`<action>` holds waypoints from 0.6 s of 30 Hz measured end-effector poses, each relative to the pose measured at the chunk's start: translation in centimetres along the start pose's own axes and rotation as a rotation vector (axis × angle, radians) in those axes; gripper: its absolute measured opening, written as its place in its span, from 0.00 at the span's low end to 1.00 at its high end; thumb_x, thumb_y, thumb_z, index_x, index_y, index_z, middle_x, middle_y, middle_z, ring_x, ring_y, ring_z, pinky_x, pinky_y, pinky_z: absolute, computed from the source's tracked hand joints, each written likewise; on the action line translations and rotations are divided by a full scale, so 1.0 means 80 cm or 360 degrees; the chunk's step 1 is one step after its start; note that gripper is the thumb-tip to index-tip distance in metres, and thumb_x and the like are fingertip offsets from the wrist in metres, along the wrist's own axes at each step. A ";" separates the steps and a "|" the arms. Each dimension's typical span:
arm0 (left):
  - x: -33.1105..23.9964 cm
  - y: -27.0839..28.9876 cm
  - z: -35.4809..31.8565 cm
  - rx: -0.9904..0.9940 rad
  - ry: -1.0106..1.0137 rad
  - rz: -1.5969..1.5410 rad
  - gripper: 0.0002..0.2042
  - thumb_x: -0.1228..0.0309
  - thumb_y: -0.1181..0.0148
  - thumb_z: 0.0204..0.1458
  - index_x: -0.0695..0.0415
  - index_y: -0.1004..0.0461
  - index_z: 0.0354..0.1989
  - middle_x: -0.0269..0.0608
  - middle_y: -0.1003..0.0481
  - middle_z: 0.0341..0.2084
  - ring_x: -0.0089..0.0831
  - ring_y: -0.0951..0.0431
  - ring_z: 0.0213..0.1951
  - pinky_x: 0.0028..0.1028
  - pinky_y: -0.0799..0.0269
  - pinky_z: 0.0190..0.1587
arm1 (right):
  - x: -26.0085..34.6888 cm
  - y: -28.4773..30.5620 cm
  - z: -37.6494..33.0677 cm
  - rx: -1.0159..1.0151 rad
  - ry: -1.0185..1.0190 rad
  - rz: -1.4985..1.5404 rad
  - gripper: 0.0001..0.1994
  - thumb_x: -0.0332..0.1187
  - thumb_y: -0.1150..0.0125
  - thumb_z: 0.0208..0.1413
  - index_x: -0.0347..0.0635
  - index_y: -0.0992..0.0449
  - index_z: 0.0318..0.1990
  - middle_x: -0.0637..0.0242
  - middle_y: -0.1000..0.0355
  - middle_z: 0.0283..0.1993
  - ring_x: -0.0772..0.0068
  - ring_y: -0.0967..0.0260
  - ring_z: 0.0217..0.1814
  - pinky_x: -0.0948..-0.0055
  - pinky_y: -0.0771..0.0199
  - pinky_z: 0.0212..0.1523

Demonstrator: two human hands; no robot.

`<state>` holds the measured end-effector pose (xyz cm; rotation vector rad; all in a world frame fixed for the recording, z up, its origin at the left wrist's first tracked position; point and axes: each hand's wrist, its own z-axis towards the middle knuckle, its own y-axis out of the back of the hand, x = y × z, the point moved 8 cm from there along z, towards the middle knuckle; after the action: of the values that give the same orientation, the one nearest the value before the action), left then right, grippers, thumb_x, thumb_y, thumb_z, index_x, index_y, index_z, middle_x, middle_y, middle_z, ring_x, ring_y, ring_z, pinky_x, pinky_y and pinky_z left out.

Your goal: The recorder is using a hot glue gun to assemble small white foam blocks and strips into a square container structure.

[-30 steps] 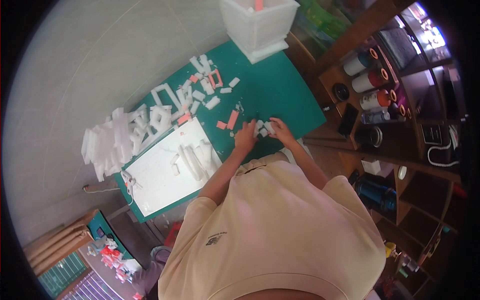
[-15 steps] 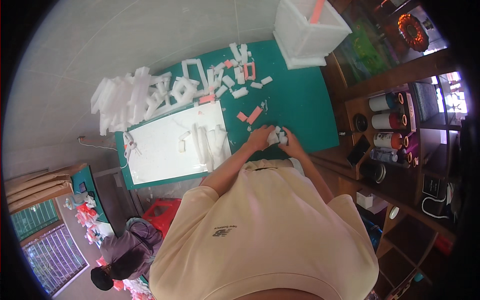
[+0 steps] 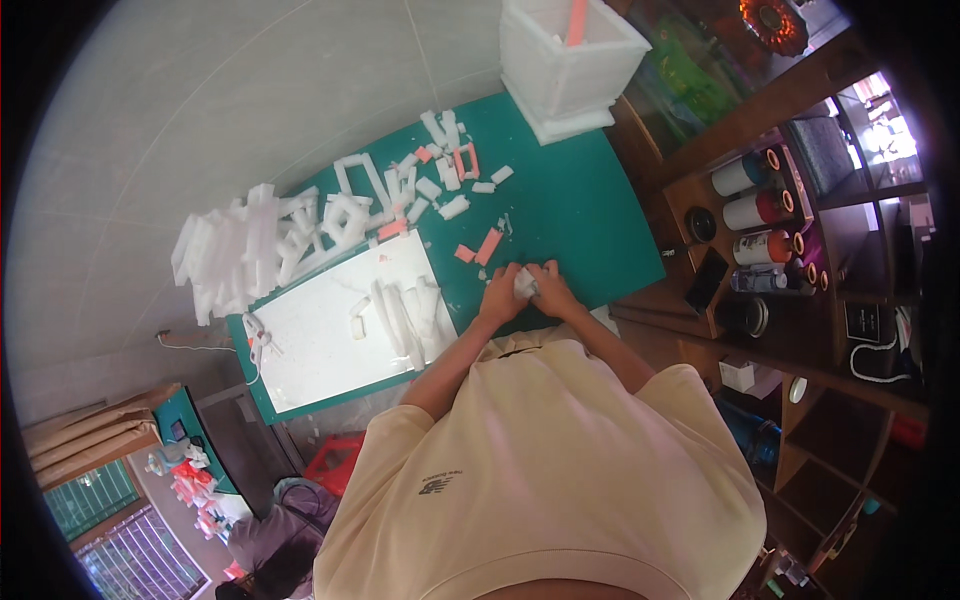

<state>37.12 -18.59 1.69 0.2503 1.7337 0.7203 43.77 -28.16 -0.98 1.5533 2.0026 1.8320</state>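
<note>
Near the front edge of the green table (image 3: 580,210), both hands close around small white foam pieces (image 3: 525,284). My left hand (image 3: 501,292) grips them from the left, and my right hand (image 3: 551,288) presses in from the right. Fingers cover much of the pieces, so how they fit together is hidden. Just beyond the left hand lie a pink foam strip (image 3: 488,247) and a smaller pink piece (image 3: 465,254), with white scraps beside them.
A white board (image 3: 310,345) on the left carries long white foam strips (image 3: 400,320) and a glue gun (image 3: 257,338). Behind it is a heap of white foam strips (image 3: 228,250). A white foam box (image 3: 565,85) stands far right, beside wooden shelves (image 3: 690,280). Another person (image 3: 285,535) is at lower left.
My hands have drawn together, squeezing the white pieces that showed separately between them. The whole view has tilted and shifted, with the table moving left.
</note>
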 end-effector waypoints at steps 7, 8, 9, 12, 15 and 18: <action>0.025 0.011 0.002 0.0007 0.0141 -0.0377 0.31 0.74 0.32 0.34 0.55 0.39 0.51 0.50 0.32 0.44 0.45 0.27 0.43 0.36 0.28 0.43 | -0.012 -0.007 -0.009 0.0436 -0.0273 0.1040 0.35 0.30 0.38 0.43 0.51 0.45 0.62 0.55 0.45 0.56 0.55 0.37 0.53 0.61 0.30 0.48; 0.037 0.003 -0.001 0.0123 0.0396 -0.0788 0.31 0.75 0.33 0.36 0.55 0.39 0.52 0.48 0.33 0.45 0.41 0.27 0.43 0.33 0.29 0.42 | -0.009 -0.016 -0.016 0.0638 -0.0425 0.1535 0.35 0.31 0.39 0.45 0.52 0.46 0.63 0.58 0.44 0.57 0.60 0.38 0.55 0.63 0.31 0.48; 0.041 -0.007 -0.006 0.0252 0.0607 -0.1234 0.31 0.75 0.33 0.38 0.55 0.40 0.53 0.46 0.33 0.45 0.37 0.27 0.43 0.31 0.29 0.41 | -0.008 -0.014 -0.020 0.0681 -0.0424 0.1537 0.35 0.31 0.39 0.45 0.52 0.46 0.63 0.58 0.44 0.57 0.60 0.38 0.55 0.63 0.31 0.48; 0.036 -0.004 -0.012 0.0363 0.0700 -0.1149 0.29 0.75 0.36 0.43 0.54 0.40 0.55 0.41 0.34 0.46 0.34 0.29 0.46 0.29 0.28 0.40 | 0.007 -0.013 -0.028 0.0735 -0.0441 0.2136 0.34 0.33 0.39 0.49 0.54 0.47 0.64 0.62 0.43 0.58 0.64 0.40 0.57 0.64 0.31 0.48; 0.031 -0.003 -0.019 0.0334 0.0844 -0.1259 0.29 0.75 0.38 0.44 0.54 0.43 0.56 0.42 0.34 0.47 0.35 0.30 0.48 0.30 0.28 0.41 | 0.018 -0.016 -0.029 0.0701 -0.0404 0.2261 0.34 0.36 0.38 0.51 0.55 0.48 0.64 0.64 0.43 0.57 0.65 0.42 0.59 0.64 0.32 0.49; 0.016 0.000 -0.019 0.0401 0.0776 -0.1214 0.32 0.77 0.38 0.41 0.55 0.44 0.58 0.46 0.36 0.50 0.36 0.31 0.50 0.31 0.30 0.45 | 0.019 -0.024 -0.033 0.0660 -0.0568 0.2155 0.35 0.42 0.36 0.51 0.57 0.49 0.64 0.65 0.44 0.59 0.65 0.42 0.59 0.63 0.32 0.48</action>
<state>35.30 -18.44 0.87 -0.4431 2.1704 -0.0112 40.23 -28.76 -0.71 3.5416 1.1477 0.9796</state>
